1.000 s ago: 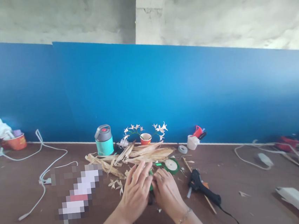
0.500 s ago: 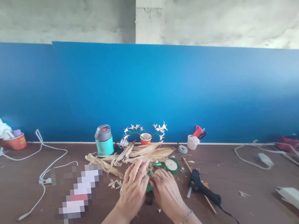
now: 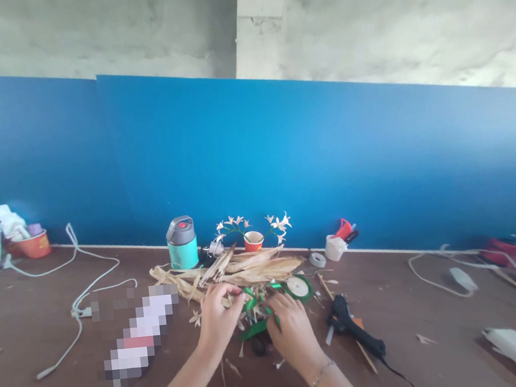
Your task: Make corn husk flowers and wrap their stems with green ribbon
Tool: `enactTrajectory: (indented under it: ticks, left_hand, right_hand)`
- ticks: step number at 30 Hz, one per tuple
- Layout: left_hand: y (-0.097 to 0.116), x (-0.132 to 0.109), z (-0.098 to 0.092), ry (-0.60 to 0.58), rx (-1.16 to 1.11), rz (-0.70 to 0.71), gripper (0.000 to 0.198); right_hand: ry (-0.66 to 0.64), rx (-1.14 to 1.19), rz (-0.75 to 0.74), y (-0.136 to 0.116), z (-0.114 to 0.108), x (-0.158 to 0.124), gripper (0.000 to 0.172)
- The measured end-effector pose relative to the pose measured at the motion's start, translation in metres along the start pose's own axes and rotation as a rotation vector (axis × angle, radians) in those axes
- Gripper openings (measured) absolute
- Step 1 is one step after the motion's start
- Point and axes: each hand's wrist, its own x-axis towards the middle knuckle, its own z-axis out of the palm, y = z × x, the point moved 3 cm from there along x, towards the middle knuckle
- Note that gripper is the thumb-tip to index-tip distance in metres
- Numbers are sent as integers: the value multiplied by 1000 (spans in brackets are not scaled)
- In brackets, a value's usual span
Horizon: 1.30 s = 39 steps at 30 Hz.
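My left hand (image 3: 222, 315) has its thumb and index finger pinched near green strips, and what lies between the fingertips is too small to name. Curled over a green ribbon (image 3: 254, 330) is my right hand (image 3: 291, 327), its fingertips bent and partly hidden. Small pale flowers and green pieces lie between the hands. Behind them are dried husks (image 3: 260, 266) and a green ribbon roll (image 3: 298, 287). A red paper cup (image 3: 254, 242) holds green stems with pale flowers (image 3: 282, 221).
A black glue gun (image 3: 356, 330) lies on a stick to the right, its cord trailing forward. A teal flask (image 3: 183, 249), a tape roll (image 3: 318, 259) and a white cup (image 3: 335, 247) stand behind. White cables (image 3: 93, 281) cross the table's left side.
My left hand has gone from flat, spread fingers to a pinch and moved slightly apart from the right. More of the green ribbon and the small flowers shows between the hands.
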Motion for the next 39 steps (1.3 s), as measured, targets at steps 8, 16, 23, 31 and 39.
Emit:
enactTrajectory:
  ticks: [8,16,23,31,39]
  left_hand:
    - [-13,4,6,-82,-343,-289,21]
    - [1,5,-3,-58,-554,-437,23]
    - [-4,8,-6,10,-680,-501,23]
    - [-21,8,-3,39,-661,-594,22]
    - [-24,7,0,-9,-601,-611,20]
  right_hand:
    - [-253,-150,19,-1,6,-5,25]
    - [-226,-178,5,7,11,-5,31]
    - [-17,-174,165,18,3,3,20]
    - [-155,-136,115,-1,1,-2,19]
    - [-339,-210,168,-16,14,-10,36]
